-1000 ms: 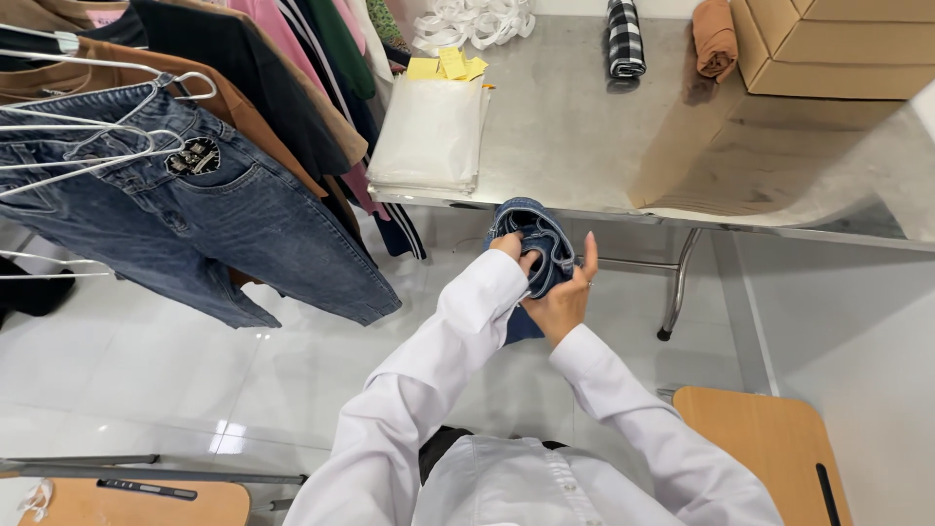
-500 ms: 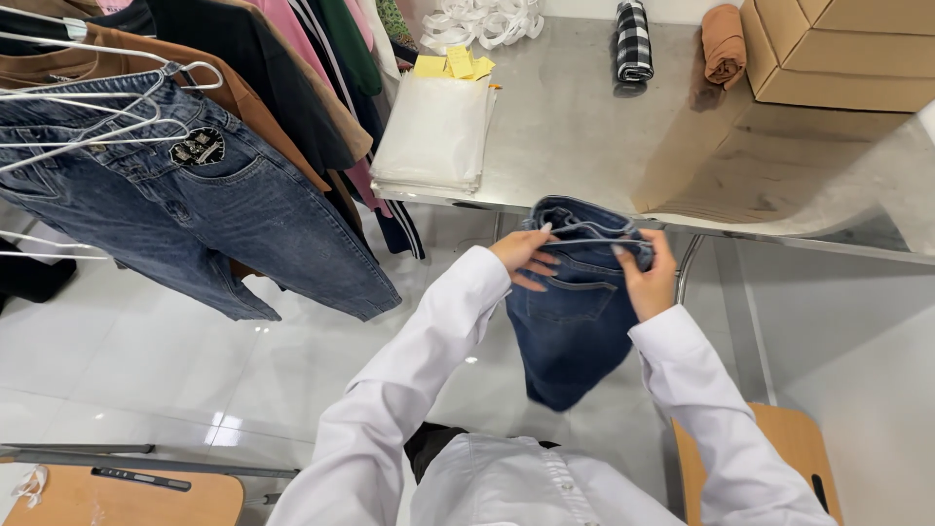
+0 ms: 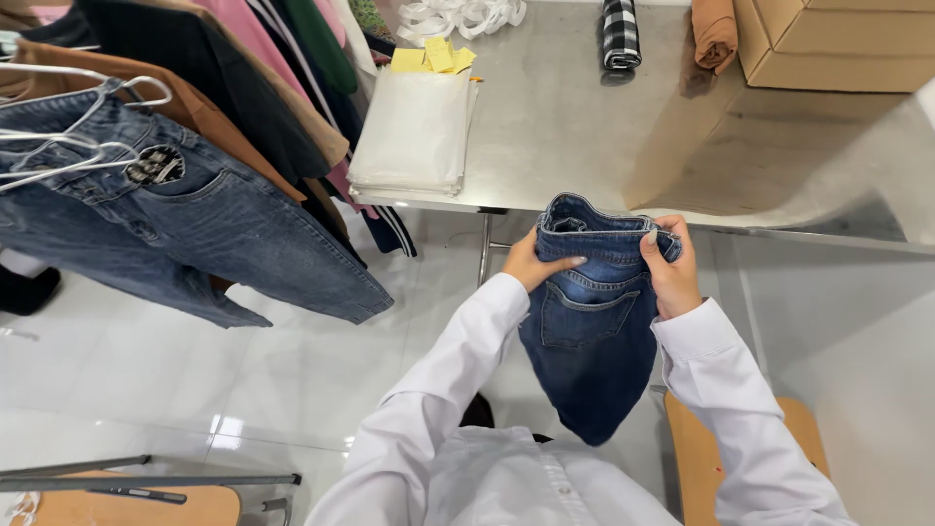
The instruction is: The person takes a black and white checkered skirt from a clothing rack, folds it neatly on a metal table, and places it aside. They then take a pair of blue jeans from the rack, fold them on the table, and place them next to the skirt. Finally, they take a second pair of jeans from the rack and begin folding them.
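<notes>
I hold a pair of dark blue jeans (image 3: pixel 591 341) by the waistband, hanging down in front of me with a back pocket facing me. My left hand (image 3: pixel 538 262) grips the waistband's left side, thumb across the denim. My right hand (image 3: pixel 670 270) grips the right side. Both arms are in white sleeves. The jeans hang just in front of the edge of a metal table (image 3: pixel 584 127).
On the table lie a stack of white bags (image 3: pixel 414 131), yellow slips (image 3: pixel 433 58), a checked roll (image 3: pixel 619 31), a brown rolled cloth (image 3: pixel 715 31) and a cardboard box (image 3: pixel 838 44). A rack at left holds hung jeans (image 3: pixel 195 224) and other clothes. A wooden stool (image 3: pixel 726 458) stands at lower right.
The bunched-up jeans have been opened out and now hang by the waistband. My hands moved apart to its two sides.
</notes>
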